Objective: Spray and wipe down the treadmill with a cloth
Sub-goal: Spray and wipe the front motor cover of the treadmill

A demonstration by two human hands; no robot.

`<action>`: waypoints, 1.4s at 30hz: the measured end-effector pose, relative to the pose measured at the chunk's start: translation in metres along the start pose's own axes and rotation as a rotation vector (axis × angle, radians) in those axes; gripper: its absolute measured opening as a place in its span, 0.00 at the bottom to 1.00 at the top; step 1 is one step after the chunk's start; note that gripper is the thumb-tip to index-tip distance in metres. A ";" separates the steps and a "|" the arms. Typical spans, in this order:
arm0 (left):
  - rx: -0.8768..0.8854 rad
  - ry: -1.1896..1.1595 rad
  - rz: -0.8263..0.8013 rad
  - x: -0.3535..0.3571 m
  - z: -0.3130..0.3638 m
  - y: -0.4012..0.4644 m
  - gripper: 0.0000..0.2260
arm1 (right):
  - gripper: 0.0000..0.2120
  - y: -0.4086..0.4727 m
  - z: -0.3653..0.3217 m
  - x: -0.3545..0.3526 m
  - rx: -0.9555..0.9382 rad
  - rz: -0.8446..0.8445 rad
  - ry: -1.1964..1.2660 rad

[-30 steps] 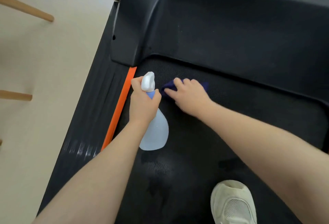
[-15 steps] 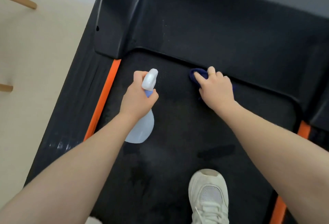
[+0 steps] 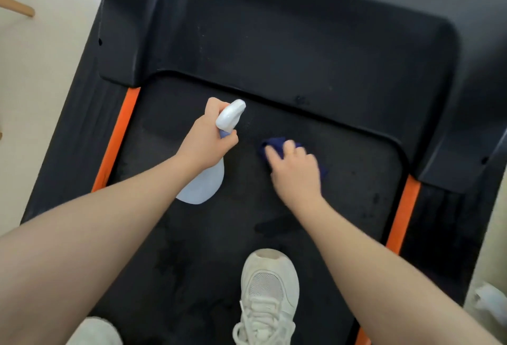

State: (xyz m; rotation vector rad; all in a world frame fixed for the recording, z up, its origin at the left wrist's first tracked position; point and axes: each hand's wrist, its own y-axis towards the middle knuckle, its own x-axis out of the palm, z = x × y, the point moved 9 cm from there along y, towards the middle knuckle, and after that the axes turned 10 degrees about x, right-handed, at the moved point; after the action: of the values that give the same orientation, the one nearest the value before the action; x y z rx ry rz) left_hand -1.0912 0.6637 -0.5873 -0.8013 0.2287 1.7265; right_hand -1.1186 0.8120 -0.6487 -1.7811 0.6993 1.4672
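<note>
Left hand [image 3: 204, 147] wrapped round the neck of the spray bottle [image 3: 204, 184], long axis running from 7 o'clock at the pale body to 1 o'clock at the white nozzle, aimed at the treadmill belt [image 3: 356, 180] near the motor cover [image 3: 288, 29]. Just beside it at 3 o'clock, right hand [image 3: 296, 173] pressing the dark blue cloth [image 3: 274, 143] flat on the belt, fingers lightly bent over it, cloth poking out toward 11 o'clock. Nearer to the freshly aimed patch: the cloth hand, probably a short sweep toward 10 o'clock.
</note>
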 end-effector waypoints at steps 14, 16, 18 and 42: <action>0.098 -0.046 -0.092 0.040 0.036 0.014 0.15 | 0.26 0.003 0.055 -0.008 0.456 -0.095 0.170; 0.105 -0.047 -0.116 0.044 0.039 0.013 0.14 | 0.26 -0.005 0.039 -0.005 0.208 -0.091 0.144; 0.114 -0.031 -0.177 0.052 0.039 0.012 0.13 | 0.26 -0.010 0.083 -0.010 0.303 -0.025 0.165; 0.161 -0.158 -0.133 0.061 0.045 0.030 0.13 | 0.25 0.009 0.041 -0.006 0.511 -0.163 0.168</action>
State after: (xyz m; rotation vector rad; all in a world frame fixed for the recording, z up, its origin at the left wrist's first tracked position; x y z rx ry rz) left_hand -1.1429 0.7258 -0.5985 -0.5480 0.1993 1.6146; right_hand -1.1507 0.8393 -0.6483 -1.5255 0.8975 0.9309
